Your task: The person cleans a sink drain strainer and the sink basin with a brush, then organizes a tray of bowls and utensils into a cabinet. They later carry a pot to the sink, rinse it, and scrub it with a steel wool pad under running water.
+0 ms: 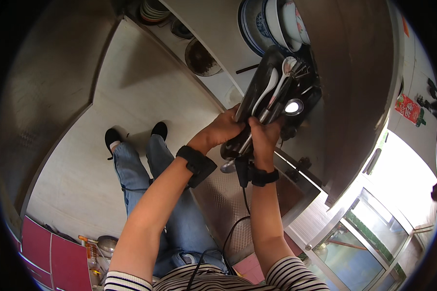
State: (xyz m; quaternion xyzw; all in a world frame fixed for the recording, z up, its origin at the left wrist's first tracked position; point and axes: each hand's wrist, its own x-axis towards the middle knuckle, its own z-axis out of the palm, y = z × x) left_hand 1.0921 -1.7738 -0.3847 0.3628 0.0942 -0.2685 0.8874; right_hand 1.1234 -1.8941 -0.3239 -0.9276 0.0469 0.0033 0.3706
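Both of my hands are on a dark utensil tray (pixel 248 96) in front of an open cabinet. My left hand (pixel 224 127) grips its near left side. With my right hand (pixel 266 136) I hold the near right part, thumb over metal handles. In the tray lie a white spoon (pixel 267 89), a white spoon with a floral pattern (pixel 287 67) and several metal utensils. A shiny round metal spoon or ladle (pixel 293 107) is at its right side. Another metal spoon bowl (pixel 228 167) shows below the near end. My fingers' undersides are hidden.
Bowls and blue-patterned plates (pixel 262 25) are stacked on the cabinet shelf (pixel 218 22). A brown-stained round dish (pixel 202 57) and stacked plates (pixel 154 12) stand on a lower level. A dark cabinet door (pixel 353 91) is at right. Red cabinets (pixel 54 254) and a pan (pixel 107 243) are lower left.
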